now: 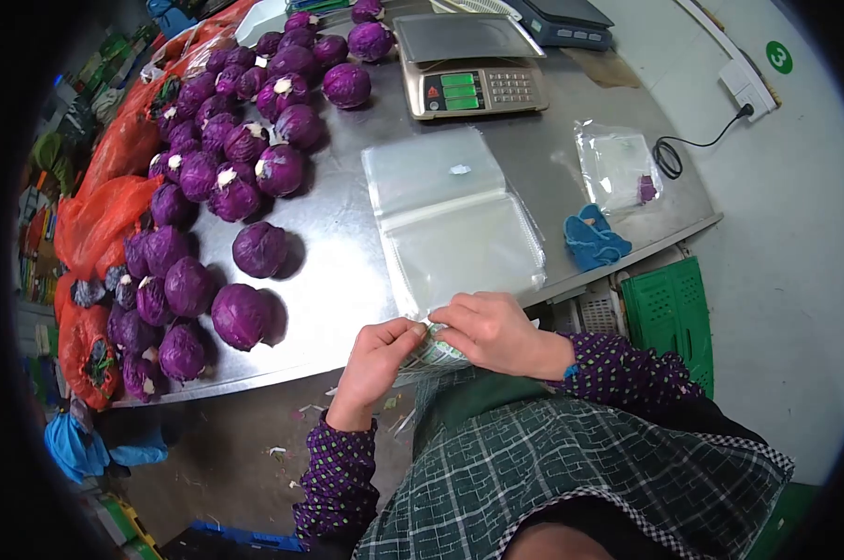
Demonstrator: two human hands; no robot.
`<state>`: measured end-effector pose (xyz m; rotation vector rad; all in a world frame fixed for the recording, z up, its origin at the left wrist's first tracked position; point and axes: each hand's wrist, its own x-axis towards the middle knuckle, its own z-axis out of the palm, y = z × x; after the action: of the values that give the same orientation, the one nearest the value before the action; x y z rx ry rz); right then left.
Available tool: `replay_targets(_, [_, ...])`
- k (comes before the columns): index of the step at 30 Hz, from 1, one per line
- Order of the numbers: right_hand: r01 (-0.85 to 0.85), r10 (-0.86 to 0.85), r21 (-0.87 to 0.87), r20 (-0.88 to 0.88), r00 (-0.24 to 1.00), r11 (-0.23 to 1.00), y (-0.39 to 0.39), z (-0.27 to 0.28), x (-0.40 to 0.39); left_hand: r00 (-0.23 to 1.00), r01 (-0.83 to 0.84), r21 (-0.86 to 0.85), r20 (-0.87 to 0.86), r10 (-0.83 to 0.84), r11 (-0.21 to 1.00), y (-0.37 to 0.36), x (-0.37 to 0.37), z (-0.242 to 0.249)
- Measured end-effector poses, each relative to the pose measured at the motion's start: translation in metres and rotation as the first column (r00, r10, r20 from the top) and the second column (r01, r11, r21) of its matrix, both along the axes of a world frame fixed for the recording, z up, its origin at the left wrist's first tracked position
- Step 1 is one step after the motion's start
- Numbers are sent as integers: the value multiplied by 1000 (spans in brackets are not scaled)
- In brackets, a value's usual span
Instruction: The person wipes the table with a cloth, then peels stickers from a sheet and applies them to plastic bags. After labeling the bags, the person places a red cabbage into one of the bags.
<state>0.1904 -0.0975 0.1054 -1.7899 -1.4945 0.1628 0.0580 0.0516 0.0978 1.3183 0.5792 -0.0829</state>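
Head view. The left hand (380, 362) and the right hand (487, 329) meet at the near edge of the metal bench (347, 233). The thumb and bent fingers of each are drawn together, clamped on a thin film (433, 349) between them. A green-and-white pattern appears in the film; whether it is printed or is the checked apron (552, 448) seen through it cannot be told. Directly beyond the hands, clear plastic bags (459, 252) lie flat in a layered stack, a pale seam crossing them.

To the left of the stack, purple cabbages (240, 317) cover much of the bench, several with pale cut stems facing up. Red mesh sacks (104, 224) run along the far left side of this group. Behind the stack stands a weighing scale (473, 75) with three green displays and a keypad; a second, darker scale (562, 23) stands beyond it to the right. On the right part of the bench, a clear packet (618, 168) with a purple patch lies near a crumpled blue cloth (594, 238). A black cable (669, 159) leads to a wall socket (746, 89). Below the bench, at right, is a green crate (669, 313).
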Motion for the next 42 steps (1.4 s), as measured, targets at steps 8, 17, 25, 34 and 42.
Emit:
replay_targets(8, [68,-78,-47,-234,969,997,-12,-16,16,998,19,-33,-60,-21,999,-3,22,-30])
replay_targets(17, [263,-532,-518,-482,697,814,14,-111,155,965,225,701,-64,-254,677,-11,82,-87])
replay_targets(25, [378,-324,-445,196,926,812,-5,-105,165,962,100,744,97,-254,661,-6,78,-123])
replay_targets(34, [64,-148,-429,-165,975,901,2,-123,136,844,414,595,32,-535,689,-12,87,-84])
replay_targets(42, [529,-669,-434,-288,685,729,-86,-59,246,979,189,259,22,-202,947,0,88,-130])
